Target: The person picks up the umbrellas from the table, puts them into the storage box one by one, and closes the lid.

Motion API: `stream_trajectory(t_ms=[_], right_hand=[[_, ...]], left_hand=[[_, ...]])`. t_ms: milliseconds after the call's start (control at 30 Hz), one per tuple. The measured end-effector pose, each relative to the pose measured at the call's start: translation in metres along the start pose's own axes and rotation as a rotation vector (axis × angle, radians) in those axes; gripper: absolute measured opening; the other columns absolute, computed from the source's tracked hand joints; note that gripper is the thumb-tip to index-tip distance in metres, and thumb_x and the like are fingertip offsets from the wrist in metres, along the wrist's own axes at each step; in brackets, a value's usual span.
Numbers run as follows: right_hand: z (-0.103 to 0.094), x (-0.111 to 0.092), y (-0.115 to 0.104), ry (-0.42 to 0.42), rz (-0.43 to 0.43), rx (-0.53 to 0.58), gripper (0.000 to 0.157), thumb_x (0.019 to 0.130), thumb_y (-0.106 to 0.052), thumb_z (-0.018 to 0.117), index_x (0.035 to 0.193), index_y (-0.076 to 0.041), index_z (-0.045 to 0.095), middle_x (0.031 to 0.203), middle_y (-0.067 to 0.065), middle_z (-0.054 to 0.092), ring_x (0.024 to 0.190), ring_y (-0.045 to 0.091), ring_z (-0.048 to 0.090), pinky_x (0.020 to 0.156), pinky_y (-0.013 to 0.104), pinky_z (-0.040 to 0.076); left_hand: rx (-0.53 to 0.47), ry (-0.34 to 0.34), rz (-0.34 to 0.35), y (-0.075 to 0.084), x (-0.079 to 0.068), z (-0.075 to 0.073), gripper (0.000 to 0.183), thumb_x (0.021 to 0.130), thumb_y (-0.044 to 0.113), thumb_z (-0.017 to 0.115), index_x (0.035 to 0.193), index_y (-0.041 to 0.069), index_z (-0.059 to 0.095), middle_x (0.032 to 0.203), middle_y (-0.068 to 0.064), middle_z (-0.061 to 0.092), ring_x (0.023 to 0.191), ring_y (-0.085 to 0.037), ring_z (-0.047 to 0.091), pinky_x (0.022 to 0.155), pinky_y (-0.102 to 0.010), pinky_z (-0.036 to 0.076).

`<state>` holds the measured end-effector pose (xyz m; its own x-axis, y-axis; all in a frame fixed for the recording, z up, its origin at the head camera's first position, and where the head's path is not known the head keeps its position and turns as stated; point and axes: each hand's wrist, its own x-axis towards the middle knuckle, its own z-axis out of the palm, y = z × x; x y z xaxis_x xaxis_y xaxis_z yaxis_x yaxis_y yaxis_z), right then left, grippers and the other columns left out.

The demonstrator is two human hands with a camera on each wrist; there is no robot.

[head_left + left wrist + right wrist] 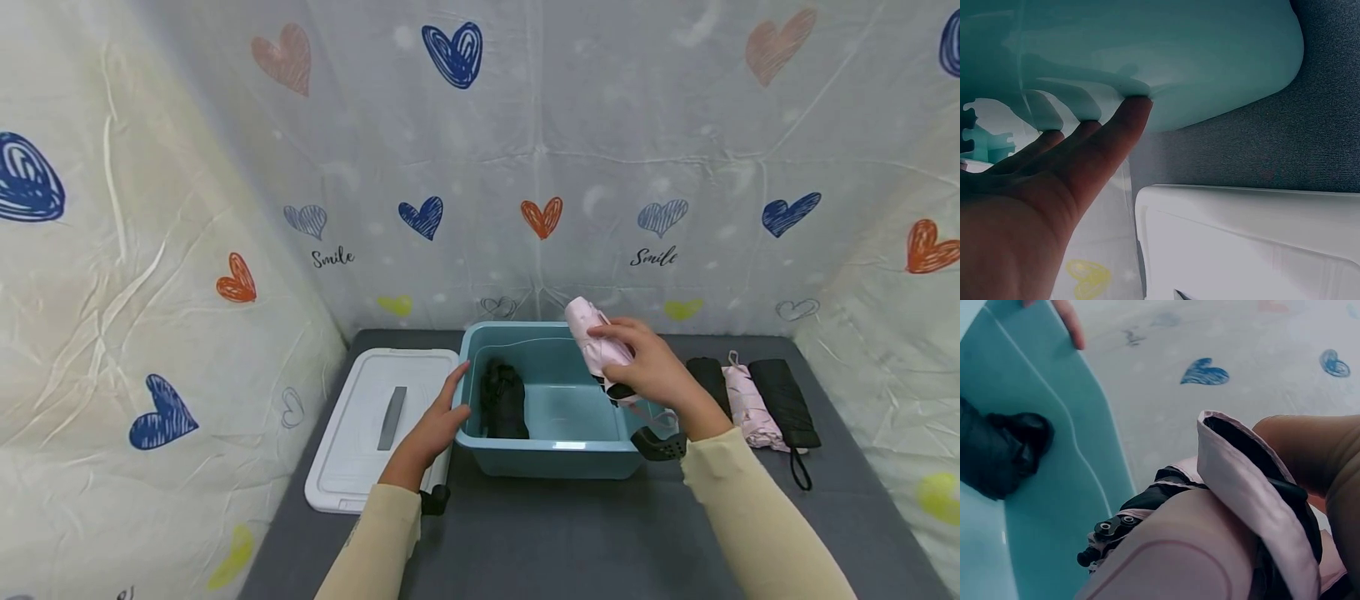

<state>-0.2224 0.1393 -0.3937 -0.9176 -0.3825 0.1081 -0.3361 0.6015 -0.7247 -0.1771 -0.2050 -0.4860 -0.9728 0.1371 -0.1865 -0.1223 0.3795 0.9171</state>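
Nearest you, two pale sleeves are slanting in over the grey counter from its near side. Along the counter's left edge, a white lid is lying flat, its grey handle facing up. Between the left and right edges, a blue-green tub is standing uncovered. Your left grip is resting straight fingers against the tub's left side and is grasping nothing; the left wrist view is showing fingertips touching the wall.

Inside the tub, just beside its left wall, a black umbrella is lying front to back. Your right grip is clasping a folded pink umbrella above the tub's right half. That umbrella is tilting, one end pointing up toward the counter's far edge; in the right wrist view, its black rib ends are showing.

Toward the far right corner, a partly hidden black umbrella, a patterned pink umbrella and a strapped black umbrella are lying in a row. Beyond the far edge, a heart-printed curtain is hanging.

You are probably in the middle of placing the folded pink umbrella in the tub. The next move is likely calling for levelling it alongside the black one, lowering it to the bottom and then letting go, with your left fingers steadying the wall.
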Motion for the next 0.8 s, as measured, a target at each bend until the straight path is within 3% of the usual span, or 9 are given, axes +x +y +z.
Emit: stream_trajectory(t_ms=[267, 800], right_hand=[[0.014, 0.008, 0.002, -0.047, -0.017, 0.020, 0.055, 0.081, -0.013, 0.064, 0.134, -0.023, 0.059, 0.150, 0.015, 0.037, 0.112, 0.034, 0.048, 0.079, 0.038, 0.045], [0.033, 0.025, -0.002, -0.146, -0.061, -0.008, 0.054, 0.079, -0.009, 0.065, 0.132, -0.020, 0.061, 0.143, 0.014, 0.045, 0.108, 0.031, 0.049, 0.076, 0.036, 0.045]], left_hand=[[0.008, 0.010, 0.025, 0.000, -0.001, 0.001, 0.073, 0.093, 0.014, 0.041, 0.151, 0.046, 0.012, 0.162, -0.006, 0.011, 0.137, -0.035, 0.030, 0.096, -0.057, 0.039], [0.005, 0.017, 0.010, 0.003, -0.002, 0.001, 0.071, 0.094, 0.015, 0.041, 0.151, 0.047, 0.014, 0.162, -0.006, 0.012, 0.138, -0.036, 0.030, 0.098, -0.060, 0.037]])
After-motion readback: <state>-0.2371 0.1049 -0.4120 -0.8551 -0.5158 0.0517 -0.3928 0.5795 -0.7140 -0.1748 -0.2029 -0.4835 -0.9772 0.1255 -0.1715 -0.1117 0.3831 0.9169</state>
